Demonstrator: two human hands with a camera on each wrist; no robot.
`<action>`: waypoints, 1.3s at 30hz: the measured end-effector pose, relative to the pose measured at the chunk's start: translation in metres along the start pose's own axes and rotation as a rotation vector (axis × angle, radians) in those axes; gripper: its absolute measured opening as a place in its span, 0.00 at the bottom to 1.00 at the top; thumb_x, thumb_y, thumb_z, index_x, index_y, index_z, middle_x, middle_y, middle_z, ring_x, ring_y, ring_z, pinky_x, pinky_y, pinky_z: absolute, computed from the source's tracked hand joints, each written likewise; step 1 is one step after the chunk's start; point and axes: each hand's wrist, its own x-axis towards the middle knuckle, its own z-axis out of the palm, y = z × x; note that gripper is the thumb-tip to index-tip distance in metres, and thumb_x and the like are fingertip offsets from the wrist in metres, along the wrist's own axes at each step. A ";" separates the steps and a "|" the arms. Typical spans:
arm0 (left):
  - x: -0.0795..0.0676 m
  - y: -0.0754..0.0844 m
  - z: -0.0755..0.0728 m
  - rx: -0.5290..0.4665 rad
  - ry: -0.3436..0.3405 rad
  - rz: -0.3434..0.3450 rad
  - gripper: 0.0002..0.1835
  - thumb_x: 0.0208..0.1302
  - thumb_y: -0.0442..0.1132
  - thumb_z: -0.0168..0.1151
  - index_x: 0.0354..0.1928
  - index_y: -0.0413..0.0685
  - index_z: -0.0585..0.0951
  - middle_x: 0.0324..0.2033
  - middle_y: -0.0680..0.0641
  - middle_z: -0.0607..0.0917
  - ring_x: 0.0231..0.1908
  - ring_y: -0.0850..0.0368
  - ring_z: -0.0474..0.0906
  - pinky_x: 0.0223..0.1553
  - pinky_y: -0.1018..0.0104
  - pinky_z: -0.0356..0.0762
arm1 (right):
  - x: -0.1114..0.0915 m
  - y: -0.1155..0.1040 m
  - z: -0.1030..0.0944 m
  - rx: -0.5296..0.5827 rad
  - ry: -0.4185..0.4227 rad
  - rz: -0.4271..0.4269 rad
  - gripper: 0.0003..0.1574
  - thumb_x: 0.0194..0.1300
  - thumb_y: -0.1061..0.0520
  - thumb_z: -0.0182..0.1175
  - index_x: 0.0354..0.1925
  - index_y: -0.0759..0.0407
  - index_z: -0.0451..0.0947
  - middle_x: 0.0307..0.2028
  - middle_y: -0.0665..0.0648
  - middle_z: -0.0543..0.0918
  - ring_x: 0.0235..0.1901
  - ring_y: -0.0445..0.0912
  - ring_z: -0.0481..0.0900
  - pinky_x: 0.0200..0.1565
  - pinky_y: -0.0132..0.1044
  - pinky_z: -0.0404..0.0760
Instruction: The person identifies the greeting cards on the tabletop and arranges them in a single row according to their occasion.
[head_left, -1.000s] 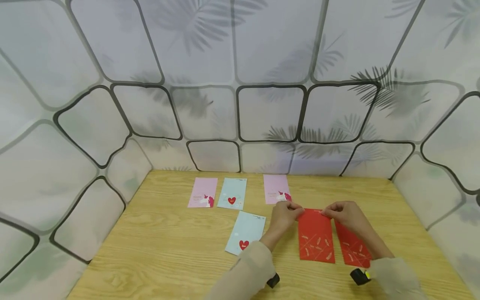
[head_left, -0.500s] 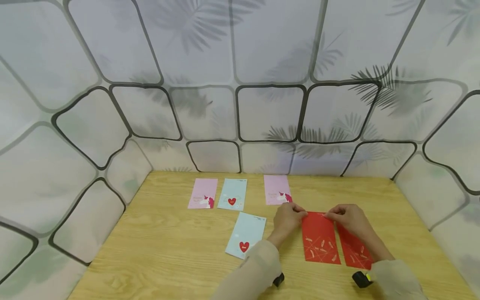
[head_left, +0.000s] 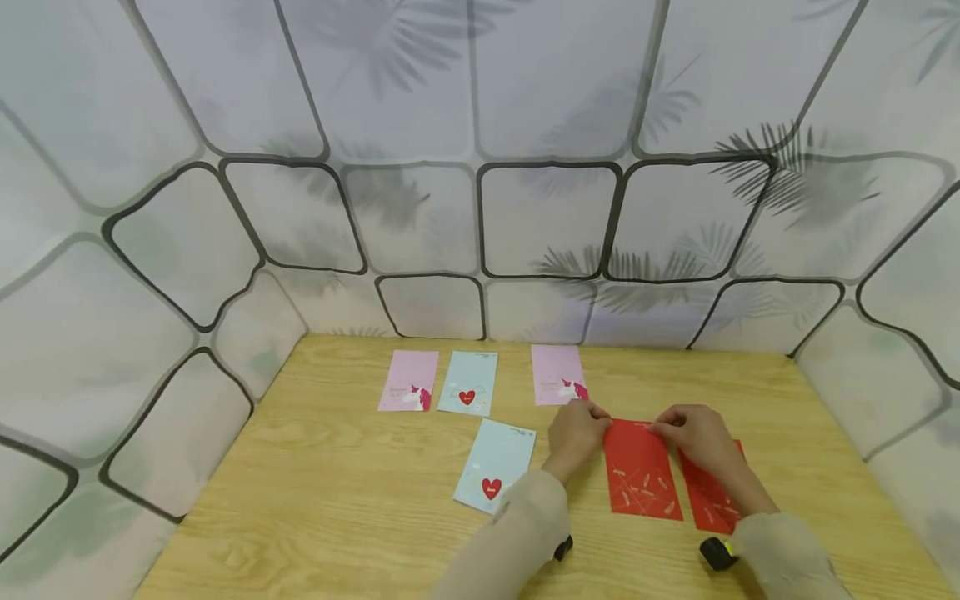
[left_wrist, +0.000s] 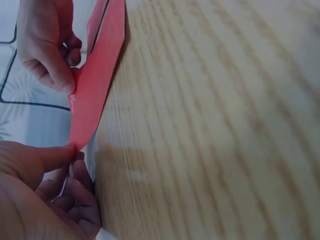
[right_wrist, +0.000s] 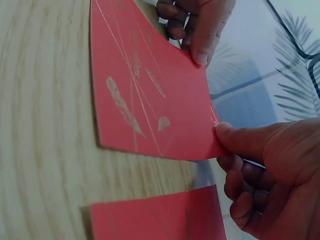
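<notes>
A red envelope [head_left: 643, 471] with gold feather prints and crossing lines is held by its far corners. My left hand [head_left: 577, 435] pinches the far left corner between thumb and fingers; my right hand [head_left: 697, 433] pinches the far right one. In the left wrist view the red envelope [left_wrist: 97, 75] has its far edge raised and slightly bent, while its near edge lies at the table. A second red envelope [head_left: 712, 500] lies just to the right, partly hidden under my right forearm; the right wrist view shows this second envelope [right_wrist: 160, 215] apart from the held one.
A light blue card with a red heart [head_left: 497, 462] lies left of my left forearm. Farther back are another blue heart card [head_left: 468, 379], a pink unicorn card [head_left: 408, 379] and a second pink unicorn card [head_left: 557, 371]. The wooden table [head_left: 322, 500] meets patterned cloth walls [head_left: 547, 217] behind.
Both hands keep their pinch on the red envelope, which has shifted slightly to the right along with the left hand. The cards stay where they lay.
</notes>
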 end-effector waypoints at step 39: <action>0.003 0.005 0.008 0.193 -0.059 0.046 0.10 0.60 0.32 0.71 0.43 0.48 0.89 0.35 0.53 0.88 0.38 0.57 0.83 0.42 0.66 0.80 | -0.002 -0.008 0.010 -0.238 0.007 0.112 0.13 0.66 0.53 0.71 0.37 0.63 0.86 0.32 0.57 0.86 0.25 0.46 0.77 0.26 0.42 0.77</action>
